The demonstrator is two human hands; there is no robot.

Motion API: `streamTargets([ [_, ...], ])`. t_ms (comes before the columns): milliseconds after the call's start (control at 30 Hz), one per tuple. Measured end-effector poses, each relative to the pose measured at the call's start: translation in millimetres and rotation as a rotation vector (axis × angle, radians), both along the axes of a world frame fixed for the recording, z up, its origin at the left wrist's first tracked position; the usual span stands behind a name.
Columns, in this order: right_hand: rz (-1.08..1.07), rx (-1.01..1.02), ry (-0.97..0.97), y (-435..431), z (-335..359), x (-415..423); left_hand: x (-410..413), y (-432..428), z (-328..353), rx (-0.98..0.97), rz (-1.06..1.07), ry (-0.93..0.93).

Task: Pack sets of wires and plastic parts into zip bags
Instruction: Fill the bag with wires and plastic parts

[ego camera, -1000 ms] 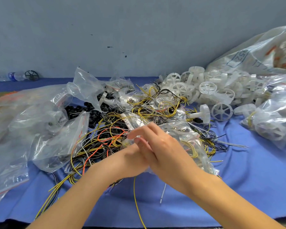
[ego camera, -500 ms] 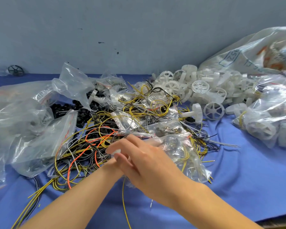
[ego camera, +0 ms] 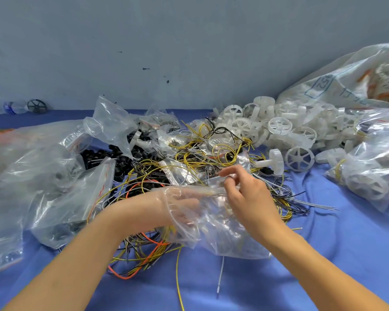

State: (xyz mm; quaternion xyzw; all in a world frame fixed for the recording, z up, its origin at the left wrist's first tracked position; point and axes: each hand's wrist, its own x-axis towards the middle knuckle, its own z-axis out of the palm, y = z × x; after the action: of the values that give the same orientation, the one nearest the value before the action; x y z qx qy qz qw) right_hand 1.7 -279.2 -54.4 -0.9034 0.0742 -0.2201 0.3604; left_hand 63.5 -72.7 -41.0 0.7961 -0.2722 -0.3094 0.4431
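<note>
Zip bag (ego camera: 225, 239) — left hand (ego camera: 180, 205) inside, right hand (ego camera: 247, 198) pinching rim.

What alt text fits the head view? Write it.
A right hand pinches the rim of a clear zip bag while the left hand shows through its plastic, over tangled wires on a blue cloth. White plastic wheels lie behind.

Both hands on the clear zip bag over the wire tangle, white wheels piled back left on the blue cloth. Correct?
No: the head view shows the white wheels piled back right, not left. The rest stands: left hand and right hand on the clear zip bag over the wire tangle on the blue cloth.
</note>
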Motion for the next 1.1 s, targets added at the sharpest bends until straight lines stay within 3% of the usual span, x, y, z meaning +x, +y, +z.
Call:
streamTargets([
  [67,-0.015,0.015,0.020,-7,1,4,2,12,9,-0.158,-0.036,0.168],
  [200,0.059,-0.030,-0.059,-2,4,3,13,48,16,-0.270,0.319,0.206],
  [333,0.274,-0.269,-0.020,26,-2,3,20,61,18,-0.246,0.568,-0.059],
  [467,0.350,-0.527,0.154,35,-19,3,17,51,6,-0.113,0.520,-0.308],
  [600,0.425,-0.749,0.193,23,-25,-6,14,40,-5,0.106,0.378,-0.606],
  [933,0.516,-0.785,0.113,-13,-30,-40,16,30,-9,0.331,0.295,-0.672],
  [1100,0.439,-0.765,0.242,-39,-20,-45,19,31,-13,0.366,0.244,-0.722],
])
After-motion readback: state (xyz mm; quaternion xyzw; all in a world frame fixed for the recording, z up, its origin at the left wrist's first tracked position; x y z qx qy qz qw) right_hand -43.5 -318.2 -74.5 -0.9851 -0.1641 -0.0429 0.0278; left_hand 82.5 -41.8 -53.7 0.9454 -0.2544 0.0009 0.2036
